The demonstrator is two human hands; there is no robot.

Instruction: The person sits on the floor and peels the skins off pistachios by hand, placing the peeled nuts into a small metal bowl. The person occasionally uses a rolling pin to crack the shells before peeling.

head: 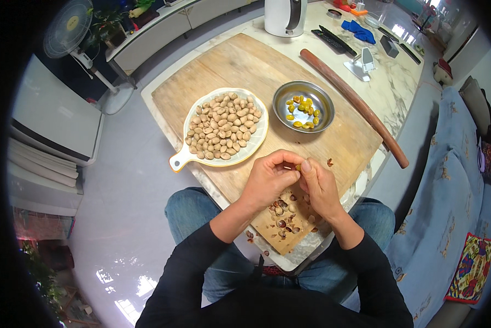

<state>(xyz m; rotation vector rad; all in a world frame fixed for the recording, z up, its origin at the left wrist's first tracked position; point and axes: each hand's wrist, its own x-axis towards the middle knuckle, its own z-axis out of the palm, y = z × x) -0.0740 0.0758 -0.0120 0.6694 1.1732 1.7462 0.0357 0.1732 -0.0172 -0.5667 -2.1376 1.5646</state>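
Observation:
My left hand [272,176] and my right hand [320,184] meet over the near part of a wooden board [245,53]. Between their fingertips is a small yellow-green kernel [298,167], mostly covered by the fingers. Left of the hands, a white leaf-patterned dish with a handle [180,159] holds a heap of unshelled ginkgo nuts [223,123]. Beyond the hands stands a round steel bowl [279,117] with several yellow kernels [298,124] in it. Broken brown shells [281,223] lie below the hands, near the board's front corner.
A long wooden rolling pin [352,102] lies along the board's right side. On the marble-patterned table [401,78] behind are a white electric kettle [284,18], a remote control [331,40], a blue cloth [358,31] and a small white stand [362,65]. A sofa [446,197] is at the right.

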